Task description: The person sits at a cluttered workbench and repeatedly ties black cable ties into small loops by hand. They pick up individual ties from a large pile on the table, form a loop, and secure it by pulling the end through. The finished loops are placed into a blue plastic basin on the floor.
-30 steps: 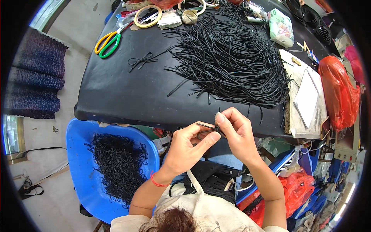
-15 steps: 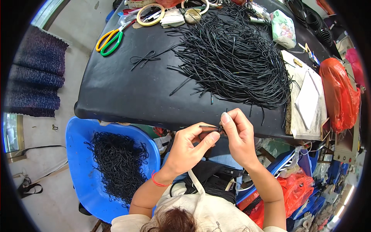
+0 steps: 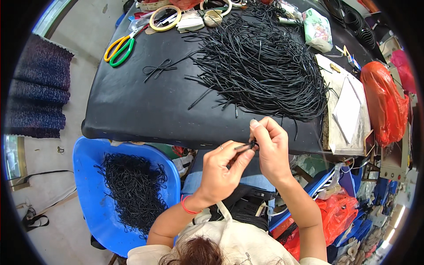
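My left hand point(image 3: 223, 168) pinches a short black cord point(image 3: 242, 148) between thumb and forefinger, just off the table's front edge. Close against it, my right hand point(image 3: 271, 150) is closed on the same cord, thumb and forefinger pressed together. Between the fingertips the cord gathers into a small dark bunch, whose details are mostly covered. On the black table point(image 3: 132, 106) beyond lies a big heap of straight black cords point(image 3: 260, 66). One cord tied in a bow point(image 3: 160, 69) rests apart from the heap, to its left.
A blue tub point(image 3: 88, 190) full of looped black cords point(image 3: 132, 190) stands at lower left. Scissors point(image 3: 119, 51) with yellow and green handles and a tape roll point(image 3: 154, 22) lie at the far left. A white board point(image 3: 327, 137) and red plastic bag point(image 3: 383, 104) are at right.
The whole view has shifted slightly to the left. My right hand has tilted a little, and both hands keep pinching the cord close together.
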`<state>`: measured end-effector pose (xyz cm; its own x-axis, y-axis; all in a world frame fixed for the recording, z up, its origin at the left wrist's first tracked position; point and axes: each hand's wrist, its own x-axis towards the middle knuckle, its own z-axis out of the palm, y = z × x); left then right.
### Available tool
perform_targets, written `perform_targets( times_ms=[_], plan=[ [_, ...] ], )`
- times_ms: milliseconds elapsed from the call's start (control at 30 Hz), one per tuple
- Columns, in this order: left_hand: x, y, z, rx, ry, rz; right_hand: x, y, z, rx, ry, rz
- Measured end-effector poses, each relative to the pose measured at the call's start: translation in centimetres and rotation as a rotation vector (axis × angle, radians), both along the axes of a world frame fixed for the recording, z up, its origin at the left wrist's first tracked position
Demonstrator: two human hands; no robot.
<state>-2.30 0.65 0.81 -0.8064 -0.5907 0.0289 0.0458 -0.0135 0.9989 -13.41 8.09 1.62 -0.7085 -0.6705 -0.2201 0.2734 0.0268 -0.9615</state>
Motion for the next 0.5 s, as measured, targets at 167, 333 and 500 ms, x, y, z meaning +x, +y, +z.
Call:
perform_targets(
  times_ms=[167, 333, 500],
  plan=[
    [0.4, -1.9, -0.2, 0.403, 0.006, -0.082, -0.5, 0.6, 1.6, 0.055, -0.088, 0.055],
    [0.2, -1.4, 0.0, 0.413, 0.091, -0.034, 0.2, 1.6, 1.3, 0.006, 0.029, 0.161],
    [0.4, -0.4, -0.2, 0.311, 0.063, 0.086, 1.3, 1.6, 1.6, 0.025, 0.052, 0.153]
  ],
)
